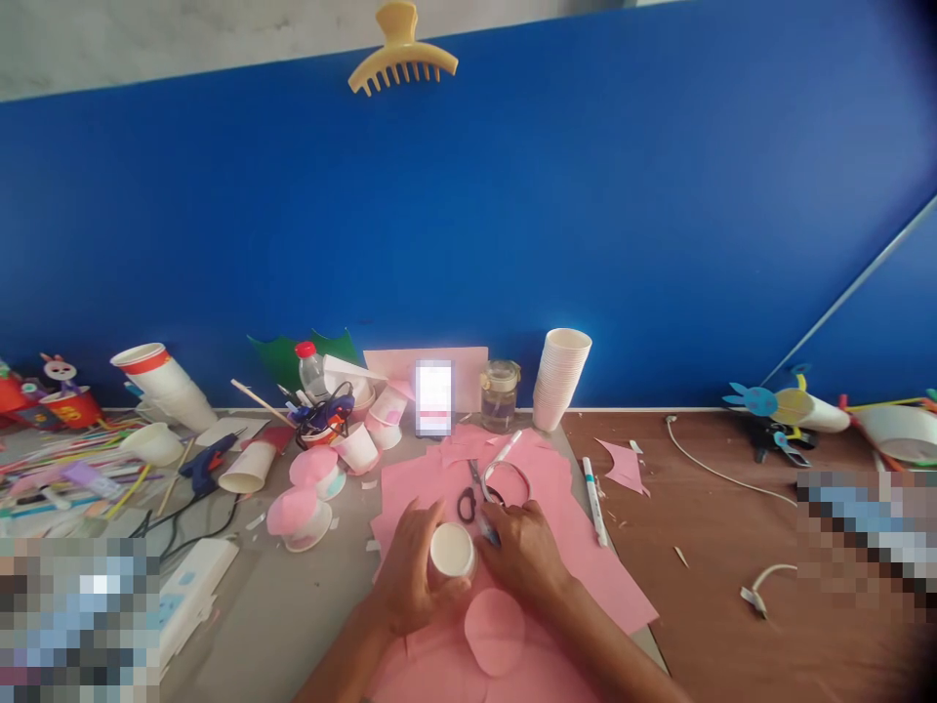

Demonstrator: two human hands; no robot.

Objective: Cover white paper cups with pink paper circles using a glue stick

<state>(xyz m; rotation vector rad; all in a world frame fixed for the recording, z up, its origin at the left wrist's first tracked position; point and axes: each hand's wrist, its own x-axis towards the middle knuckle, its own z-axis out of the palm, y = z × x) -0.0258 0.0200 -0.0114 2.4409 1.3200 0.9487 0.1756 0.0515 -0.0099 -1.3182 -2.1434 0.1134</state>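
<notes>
My left hand [411, 571] is wrapped round a small white paper cup [452, 549] that stands upside down on a pink paper sheet [586, 566]. My right hand [521, 552] rests closed beside the cup, fingers pinched on a blue pen [487, 530] against the cup's rim. Black-handled scissors [472, 493] lie just beyond the cup, next to a cut white paper ring [507, 474]. A cut pink paper circle [495, 630] lies between my forearms.
A stack of white paper cups [560, 379], a glass jar [501, 394] and a phone [433, 395] stand along the blue wall. Pink-topped cups [300, 516], a glue gun [209, 459] and loose cups crowd the left. A white marker [594, 500] and a cable [713, 469] lie to the right.
</notes>
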